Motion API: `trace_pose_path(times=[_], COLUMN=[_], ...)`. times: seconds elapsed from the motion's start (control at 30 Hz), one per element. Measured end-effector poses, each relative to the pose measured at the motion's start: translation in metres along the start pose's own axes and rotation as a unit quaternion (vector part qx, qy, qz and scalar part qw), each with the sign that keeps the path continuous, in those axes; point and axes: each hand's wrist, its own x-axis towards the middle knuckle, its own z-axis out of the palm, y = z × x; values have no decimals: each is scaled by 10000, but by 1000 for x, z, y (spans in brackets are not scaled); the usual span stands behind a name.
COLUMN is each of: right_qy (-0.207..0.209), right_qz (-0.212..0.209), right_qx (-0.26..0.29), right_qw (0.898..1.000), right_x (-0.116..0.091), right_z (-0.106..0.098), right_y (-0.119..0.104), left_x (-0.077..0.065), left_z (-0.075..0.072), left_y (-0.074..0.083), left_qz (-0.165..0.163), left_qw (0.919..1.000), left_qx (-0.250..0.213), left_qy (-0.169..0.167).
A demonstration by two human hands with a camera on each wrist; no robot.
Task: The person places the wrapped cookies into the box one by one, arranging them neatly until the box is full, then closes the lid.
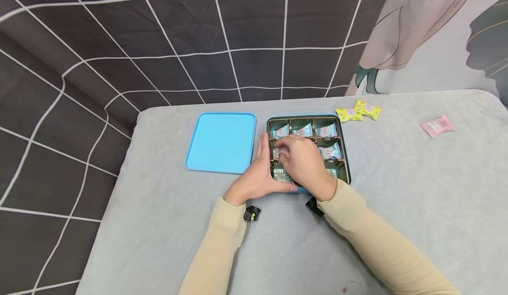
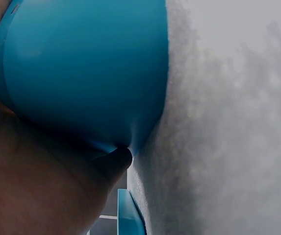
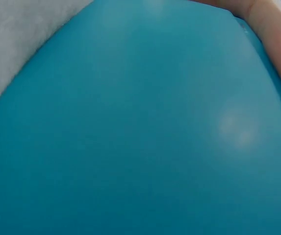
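Note:
A square blue box (image 1: 348,171) with a dark tray of compartments stands on the table. Blue-wrapped candies (image 1: 326,131) lie in its back row and in the right compartment of the middle row. My left hand (image 1: 258,176) rests against the box's left side and front corner, fingers straight and thumb along the front edge. In the left wrist view it touches the blue wall (image 2: 86,63). My right hand (image 1: 305,160) reaches over the box and pinches a pink-wrapped candy (image 1: 277,154) in the left compartment of the middle row. The right hand hides the middle compartment.
A blue lid (image 1: 222,143) lies flat left of the box. Two yellow-wrapped candies (image 1: 359,110) lie beyond its back right corner, and a pink candy (image 1: 437,126) is farther right. Dark checked cloth (image 1: 254,30) hangs behind the grey table (image 1: 158,233).

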Motion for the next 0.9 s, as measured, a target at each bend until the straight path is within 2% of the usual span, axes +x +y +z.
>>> trace_pose_path(times=[0.13,0.4,0.9], right_qy=[71,22,385], right_qz=[23,121,33], right_qx=[-178,-144,-256], right_qw=[9998,9998,9989], right_x=[-2,-4,-7], right_z=[1,-2,-18], right_y=[-2,-3,-3], left_x=[0,-1,0], left_z=[0,1,1], left_y=[0,1,1], left_qz=[27,27,5], left_qw=[10000,10000,10000], left_qx=[-8,-12,3], left_qy=[17,30,18])
